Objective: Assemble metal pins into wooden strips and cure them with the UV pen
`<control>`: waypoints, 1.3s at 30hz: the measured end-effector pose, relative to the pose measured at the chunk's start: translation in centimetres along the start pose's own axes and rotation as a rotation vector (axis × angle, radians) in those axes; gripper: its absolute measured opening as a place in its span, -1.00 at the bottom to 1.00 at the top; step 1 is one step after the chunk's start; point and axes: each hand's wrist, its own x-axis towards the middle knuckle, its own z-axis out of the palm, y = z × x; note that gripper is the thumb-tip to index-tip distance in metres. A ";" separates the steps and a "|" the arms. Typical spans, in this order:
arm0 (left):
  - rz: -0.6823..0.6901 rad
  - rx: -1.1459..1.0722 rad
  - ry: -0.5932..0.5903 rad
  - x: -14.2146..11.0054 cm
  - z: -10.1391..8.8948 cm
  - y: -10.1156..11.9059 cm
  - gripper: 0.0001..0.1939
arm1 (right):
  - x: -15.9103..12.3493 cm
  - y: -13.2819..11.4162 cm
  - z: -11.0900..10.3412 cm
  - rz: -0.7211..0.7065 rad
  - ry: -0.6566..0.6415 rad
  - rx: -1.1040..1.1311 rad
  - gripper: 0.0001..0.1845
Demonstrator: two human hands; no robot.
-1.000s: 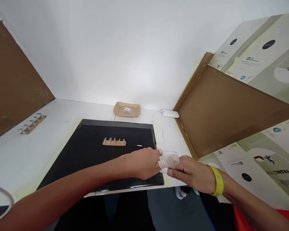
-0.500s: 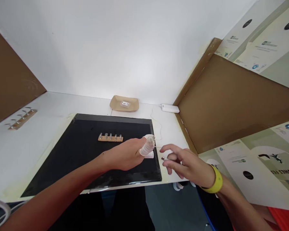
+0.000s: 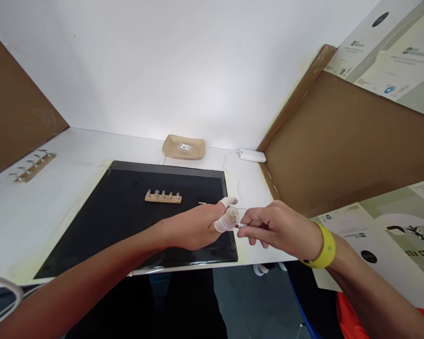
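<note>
Your right hand (image 3: 273,230) has closed the gap since a half second ago, thumb and finger pinching a small metal-tipped piece (image 3: 240,226) beside your left hand's (image 3: 198,227) taped fingers (image 3: 226,221); I can't tell their grip. The tray's (image 3: 169,147) label (image 3: 185,148) is illegibly small.

Right hand (image 3: 277,230) back beside the left hand (image 3: 194,227)
Apart half a second ago; now the small plug (image 3: 240,226) in the right fingers (image 3: 257,234) is just beside the left's white-covered thumb (image 3: 225,222). The white block below it is now hidden; a white strip (image 3: 202,203) on the mat (image 3: 127,219) shows again.
</note>
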 end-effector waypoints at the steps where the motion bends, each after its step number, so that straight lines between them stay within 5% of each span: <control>1: -0.008 -0.001 -0.009 0.0 0.1 0.0 -0.78 | 0.0 -0.1 -0.2 0.004 -0.001 -0.025 -0.69; 12: -0.022 -0.116 0.045 0.1 0.8 0.8 -0.78 | 0.2 -0.6 -0.1 -0.060 0.006 -0.118 -0.65; 16: 0.024 -0.109 -0.020 0.1 0.7 1.0 -0.78 | 0.7 -0.8 -0.3 -0.104 -0.071 -0.074 -0.70; 23: -0.121 0.004 0.021 0.1 1.3 1.4 -0.69 | 1.9 -1.5 -1.2 -0.004 -0.260 0.058 -0.80; 29: -0.104 -0.090 0.026 0.7 1.7 1.5 -0.60 | 2.9 -0.9 -1.6 -0.010 -0.354 0.071 -0.77; 32: -0.149 -0.042 0.000 0.5 2.0 0.7 -0.47 | 1.9 0.1 -0.3 -0.105 -0.042 -0.203 -0.85; 34: -0.176 -0.065 0.021 0.0 2.2 -0.2 -0.43 | 0.6 0.8 2.5 -0.156 0.327 -0.284 -0.55; 37: -0.235 -0.199 0.136 -0.6 2.5 -1.6 -0.45 | -0.7 1.4 10.0 -0.103 0.860 -0.137 -0.60; 39: -0.293 -0.323 0.167 -0.6 2.5 -2.3 -0.42 | -0.4 1.1 15.8 0.088 1.053 0.160 -0.78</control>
